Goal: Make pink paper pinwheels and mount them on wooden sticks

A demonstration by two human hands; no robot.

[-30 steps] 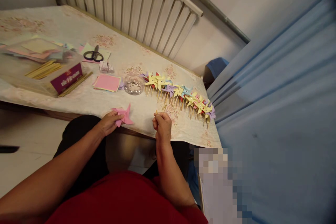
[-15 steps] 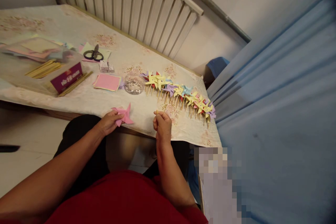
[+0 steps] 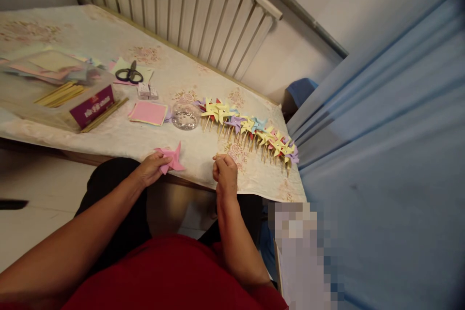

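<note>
At the table's front edge my left hand (image 3: pixel 150 168) pinches a pink paper pinwheel (image 3: pixel 175 159) whose points spread to the right. My right hand (image 3: pixel 225 173) is closed, a little to the right of it; something tiny and yellowish shows at the fingertips, too small to make out. A round clear container (image 3: pixel 185 117) with small shiny pieces stands beyond and between the hands. Left of it is a stack of pink paper squares (image 3: pixel 148 113). Several finished pinwheels (image 3: pixel 249 126) on sticks lie in a row beyond my right hand.
At the left lies a clear plastic package (image 3: pixel 27 101) with thin sticks (image 3: pixel 61 95) and a purple label (image 3: pixel 92 106). Black-handled scissors (image 3: pixel 130 75) rest on paper behind small white boxes (image 3: pixel 144 90). A radiator (image 3: pixel 174 5) stands behind the table (image 3: pixel 105 140); a blue curtain (image 3: pixel 385 155) hangs right.
</note>
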